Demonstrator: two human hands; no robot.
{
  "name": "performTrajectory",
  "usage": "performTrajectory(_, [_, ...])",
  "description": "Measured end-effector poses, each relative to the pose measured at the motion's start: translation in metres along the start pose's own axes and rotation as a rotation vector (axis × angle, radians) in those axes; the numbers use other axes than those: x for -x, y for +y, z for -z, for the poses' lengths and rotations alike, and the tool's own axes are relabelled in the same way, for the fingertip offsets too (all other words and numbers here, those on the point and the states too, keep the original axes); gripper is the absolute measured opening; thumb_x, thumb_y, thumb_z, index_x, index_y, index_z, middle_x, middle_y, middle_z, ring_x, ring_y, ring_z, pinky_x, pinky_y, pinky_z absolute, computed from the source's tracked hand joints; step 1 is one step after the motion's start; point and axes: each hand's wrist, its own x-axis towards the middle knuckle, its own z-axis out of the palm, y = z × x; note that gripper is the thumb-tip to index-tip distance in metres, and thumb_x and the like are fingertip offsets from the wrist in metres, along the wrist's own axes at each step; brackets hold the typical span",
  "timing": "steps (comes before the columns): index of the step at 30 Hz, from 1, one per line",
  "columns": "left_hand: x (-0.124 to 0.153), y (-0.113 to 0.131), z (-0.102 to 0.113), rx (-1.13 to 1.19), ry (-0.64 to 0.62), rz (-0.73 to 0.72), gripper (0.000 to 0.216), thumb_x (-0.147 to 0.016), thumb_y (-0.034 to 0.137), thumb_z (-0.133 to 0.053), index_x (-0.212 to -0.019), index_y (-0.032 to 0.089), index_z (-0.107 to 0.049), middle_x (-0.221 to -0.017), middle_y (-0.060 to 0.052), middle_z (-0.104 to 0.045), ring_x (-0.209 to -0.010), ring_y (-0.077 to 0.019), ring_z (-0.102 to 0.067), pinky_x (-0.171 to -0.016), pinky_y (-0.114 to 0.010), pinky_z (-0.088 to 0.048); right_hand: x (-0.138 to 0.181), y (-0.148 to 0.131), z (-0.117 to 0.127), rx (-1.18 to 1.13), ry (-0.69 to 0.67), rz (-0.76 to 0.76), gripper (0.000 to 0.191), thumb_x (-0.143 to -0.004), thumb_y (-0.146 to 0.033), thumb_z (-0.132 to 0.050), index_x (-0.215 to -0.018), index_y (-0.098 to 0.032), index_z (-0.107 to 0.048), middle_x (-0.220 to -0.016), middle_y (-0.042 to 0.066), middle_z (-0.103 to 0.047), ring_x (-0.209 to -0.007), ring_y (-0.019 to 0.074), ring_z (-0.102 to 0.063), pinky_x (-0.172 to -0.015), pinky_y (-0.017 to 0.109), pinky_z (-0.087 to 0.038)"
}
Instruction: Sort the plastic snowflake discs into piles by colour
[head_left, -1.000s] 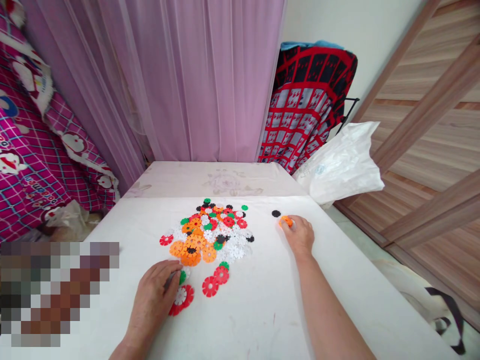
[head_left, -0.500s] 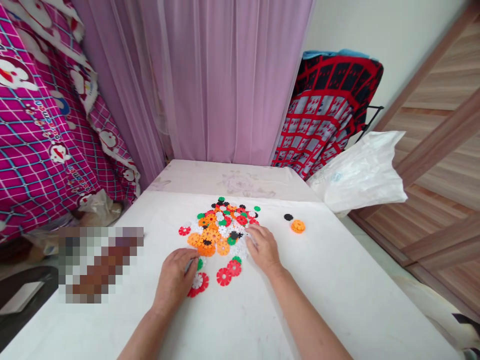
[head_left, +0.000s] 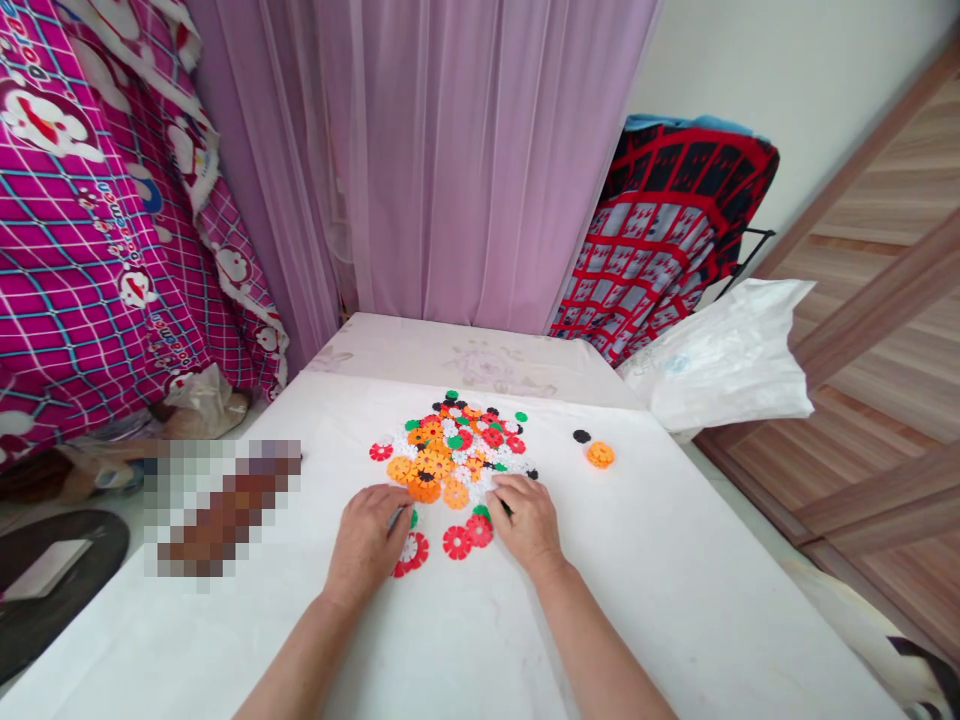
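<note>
A loose heap of notched plastic flower discs point(head_left: 436, 463) in orange, red, white, green and black lies mid-table. At its near left edge, my left hand point(head_left: 370, 532) is closed, fingertips by the orange discs point(head_left: 424, 488); whatever sits between its thumb and fingers is mostly hidden. My right hand point(head_left: 529, 520) rests at the near right side of the heap, its thumb and fingers closed round a dark disc point(head_left: 506, 508). Between the hands lie two red discs point(head_left: 457, 542). A white disc on a red one point(head_left: 409, 550) is beside my left thumb.
A black disc point(head_left: 582, 436) and some stacked orange discs point(head_left: 600, 454) lie apart on the right of the white-covered table point(head_left: 637, 600). A white plastic bag point(head_left: 731, 355) stands at the right edge. A blurred-out patch point(head_left: 225, 510) covers something at the left.
My right hand has drawn slightly nearer to me, and a dark disc now shows in its grip. Black and green discs in the heap have shifted. My left hand stays by the heap's left edge.
</note>
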Motion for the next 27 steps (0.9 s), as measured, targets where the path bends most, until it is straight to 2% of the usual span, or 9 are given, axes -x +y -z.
performTrajectory(1, [0.0, 0.0, 0.0, 0.002, -0.002, -0.001, 0.022, -0.088, 0.03, -0.049, -0.093, 0.025, -0.07, -0.098, -0.006, -0.074, -0.095, -0.0228, -0.066, -0.088, -0.042, -0.05, -0.002, -0.001, 0.0, 0.015, 0.019, -0.008, 0.024, -0.088, -0.025, -0.053, -0.073, -0.024, -0.071, -0.094, 0.003, -0.073, -0.09, 0.018, -0.064, -0.084, 0.034, -0.045])
performTrajectory(3, [-0.001, 0.0, 0.0, 0.004, -0.007, -0.001, 0.023, -0.089, 0.029, -0.049, -0.092, 0.024, -0.071, -0.098, -0.006, -0.074, -0.095, -0.0231, -0.065, -0.088, -0.042, -0.05, -0.008, -0.005, -0.001, 0.026, 0.026, 0.014, 0.021, -0.088, -0.025, -0.053, -0.086, -0.024, -0.073, -0.1, 0.004, -0.072, -0.094, 0.0185, -0.063, -0.085, 0.034, -0.045])
performTrajectory(5, [-0.001, 0.001, 0.0, 0.002, -0.011, 0.004, 0.023, -0.089, 0.029, -0.048, -0.093, 0.024, -0.071, -0.098, -0.007, -0.074, -0.096, -0.0235, -0.065, -0.088, -0.043, -0.05, -0.016, -0.012, -0.004, 0.023, -0.032, 0.084, 0.026, -0.088, -0.024, -0.052, -0.107, -0.024, -0.07, -0.114, 0.005, -0.068, -0.105, 0.0198, -0.06, -0.091, 0.035, -0.044])
performTrajectory(7, [-0.001, 0.002, 0.0, 0.002, -0.012, 0.01, 0.024, -0.089, 0.029, -0.048, -0.094, 0.024, -0.071, -0.098, -0.006, -0.074, -0.097, -0.0236, -0.065, -0.089, -0.043, -0.05, -0.022, -0.019, -0.007, 0.031, -0.128, 0.14, 0.032, -0.088, -0.023, -0.052, -0.117, -0.026, -0.066, -0.123, 0.005, -0.064, -0.116, 0.021, -0.055, -0.095, 0.037, -0.041])
performTrajectory(11, [-0.001, 0.003, 0.001, 0.008, -0.024, 0.018, 0.023, -0.089, 0.029, -0.048, -0.093, 0.024, -0.07, -0.099, -0.006, -0.074, -0.097, -0.0239, -0.065, -0.089, -0.043, -0.049, -0.018, -0.016, -0.009, 0.038, -0.205, 0.106, 0.028, -0.091, -0.023, -0.049, -0.11, -0.029, -0.069, -0.118, 0.002, -0.068, -0.115, 0.0204, -0.056, -0.095, 0.038, -0.041])
performTrajectory(16, [-0.002, 0.003, 0.001, 0.013, -0.023, 0.021, 0.023, -0.088, 0.029, -0.048, -0.092, 0.023, -0.07, -0.099, -0.006, -0.074, -0.097, -0.0243, -0.065, -0.089, -0.044, -0.049, -0.002, 0.006, -0.003, 0.025, -0.071, 0.021, 0.025, -0.091, -0.026, -0.048, -0.092, -0.026, -0.073, -0.108, 0.003, -0.072, -0.101, 0.0182, -0.063, -0.091, 0.035, -0.044])
performTrajectory(19, [-0.002, 0.003, 0.001, 0.008, -0.029, 0.024, 0.023, -0.088, 0.029, -0.048, -0.092, 0.023, -0.07, -0.099, -0.006, -0.074, -0.098, -0.0246, -0.064, -0.09, -0.044, -0.049, -0.006, 0.01, -0.003, 0.063, -0.041, -0.035, 0.021, -0.087, -0.025, -0.052, -0.089, -0.024, -0.073, -0.107, 0.003, -0.072, -0.097, 0.0188, -0.063, -0.089, 0.034, -0.044])
performTrajectory(23, [-0.002, 0.003, 0.001, -0.003, -0.04, 0.023, 0.024, -0.089, 0.028, -0.047, -0.094, 0.023, -0.07, -0.101, -0.006, -0.073, -0.099, -0.0243, -0.064, -0.091, -0.044, -0.048, -0.025, -0.005, -0.006, 0.181, -0.138, -0.159, 0.016, -0.079, -0.028, -0.062, -0.093, -0.023, -0.07, -0.097, 0.005, -0.072, -0.095, 0.0231, -0.062, -0.084, 0.035, -0.043])
performTrajectory(27, [-0.001, 0.003, 0.0, -0.006, -0.038, 0.019, 0.024, -0.089, 0.028, -0.047, -0.094, 0.023, -0.07, -0.1, -0.007, -0.073, -0.099, -0.024, -0.064, -0.09, -0.043, -0.048, -0.041, -0.025, -0.009, 0.279, -0.273, -0.268, 0.028, -0.078, -0.037, -0.065, -0.1, -0.021, -0.068, -0.098, 0.008, -0.071, -0.095, 0.0256, -0.06, -0.08, 0.036, -0.041])
